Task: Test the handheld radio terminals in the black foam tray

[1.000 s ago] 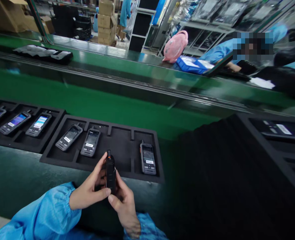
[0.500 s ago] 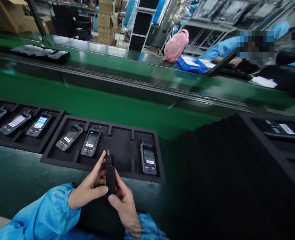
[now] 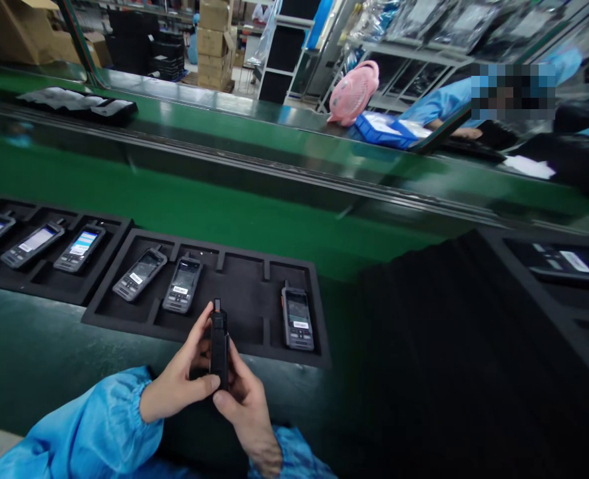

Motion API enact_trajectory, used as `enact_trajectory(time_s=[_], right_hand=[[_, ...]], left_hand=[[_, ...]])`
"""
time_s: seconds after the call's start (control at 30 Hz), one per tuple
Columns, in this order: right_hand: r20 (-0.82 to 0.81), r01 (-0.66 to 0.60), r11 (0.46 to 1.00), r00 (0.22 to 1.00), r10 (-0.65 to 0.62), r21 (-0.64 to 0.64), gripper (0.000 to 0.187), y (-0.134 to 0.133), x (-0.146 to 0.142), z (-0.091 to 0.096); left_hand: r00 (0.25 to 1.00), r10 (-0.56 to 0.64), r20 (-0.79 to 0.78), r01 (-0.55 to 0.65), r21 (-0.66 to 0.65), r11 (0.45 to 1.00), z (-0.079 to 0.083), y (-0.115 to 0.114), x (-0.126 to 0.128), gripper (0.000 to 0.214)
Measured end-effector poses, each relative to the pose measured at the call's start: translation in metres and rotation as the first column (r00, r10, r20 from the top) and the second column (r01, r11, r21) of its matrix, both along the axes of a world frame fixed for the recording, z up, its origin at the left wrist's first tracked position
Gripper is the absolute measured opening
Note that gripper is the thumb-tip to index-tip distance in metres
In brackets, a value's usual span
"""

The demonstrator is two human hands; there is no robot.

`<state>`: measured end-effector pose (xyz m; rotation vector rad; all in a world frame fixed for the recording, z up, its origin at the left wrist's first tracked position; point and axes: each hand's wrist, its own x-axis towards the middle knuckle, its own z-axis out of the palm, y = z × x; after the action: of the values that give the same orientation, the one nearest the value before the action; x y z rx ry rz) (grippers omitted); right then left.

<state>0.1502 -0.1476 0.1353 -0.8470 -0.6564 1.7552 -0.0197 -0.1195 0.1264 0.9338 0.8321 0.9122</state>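
Note:
Both my hands hold one black handset [image 3: 219, 342] edge-on and upright, just in front of a black foam tray [image 3: 247, 283]. My left hand [image 3: 179, 382] grips its left side with thumb and fingers. Against its right side and bottom my right hand [image 3: 247, 406] is closed. In the tray lie three more handsets, two at the left [image 3: 140, 274] [image 3: 182, 285] and one at the right [image 3: 298, 318]; the slot behind the held handset is empty. My sleeves are light blue.
A second foam tray [image 3: 99, 223] at the left holds several lit handsets. Stacked black trays [image 3: 474, 346] rise at the right. Behind runs a green conveyor [image 3: 224, 206]. Across it, a person in blue sits beside a pink fan [image 3: 353, 91] and a blue bin [image 3: 381, 130].
The handset and both hands have stayed almost in place; my fingers have shifted slightly on it. The view has drifted a little.

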Motion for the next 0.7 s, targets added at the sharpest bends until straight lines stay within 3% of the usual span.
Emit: enact_trajectory(time_s=[0.13, 0.2, 0.3, 0.37, 0.4, 0.5, 0.7], right_hand=[[0.040, 0.017, 1.000, 0.999, -0.016, -0.020, 0.070, -0.003, 0.001, -0.005], [0.179, 0.060, 0.998, 0.982, -0.059, -0.002, 0.070, -0.005, 0.003, -0.007], [0.502, 0.183, 0.970, 0.831, -0.241, 0.163, 0.052, -0.008, 0.004, -0.005], [0.588, 0.216, 0.941, 0.737, -0.333, 0.261, 0.031, -0.007, 0.004, -0.002], [0.594, 0.219, 0.935, 0.726, -0.346, 0.278, 0.022, -0.007, 0.003, 0.000], [0.571, 0.206, 0.946, 0.758, -0.316, 0.249, 0.007, -0.005, -0.001, 0.002], [0.500, 0.208, 0.974, 0.836, -0.226, 0.094, 0.017, -0.002, -0.008, -0.005]], left_hand=[[0.997, 0.010, 0.077, -0.009, -0.012, 1.000, 0.002, 0.004, 0.002, 0.100], [0.994, 0.094, 0.049, -0.095, 0.003, 0.996, 0.004, 0.005, 0.005, 0.095], [0.972, 0.228, -0.050, -0.225, 0.063, 0.972, 0.005, 0.005, 0.009, 0.093], [0.955, 0.267, -0.133, -0.254, 0.106, 0.961, 0.004, 0.004, 0.009, 0.092], [0.947, 0.272, -0.171, -0.252, 0.129, 0.959, 0.003, 0.004, 0.009, 0.091], [0.905, 0.311, -0.289, -0.252, 0.225, 0.941, 0.001, 0.002, 0.007, 0.088], [0.806, 0.372, -0.459, -0.217, 0.356, 0.909, 0.003, 0.001, 0.007, 0.083]])
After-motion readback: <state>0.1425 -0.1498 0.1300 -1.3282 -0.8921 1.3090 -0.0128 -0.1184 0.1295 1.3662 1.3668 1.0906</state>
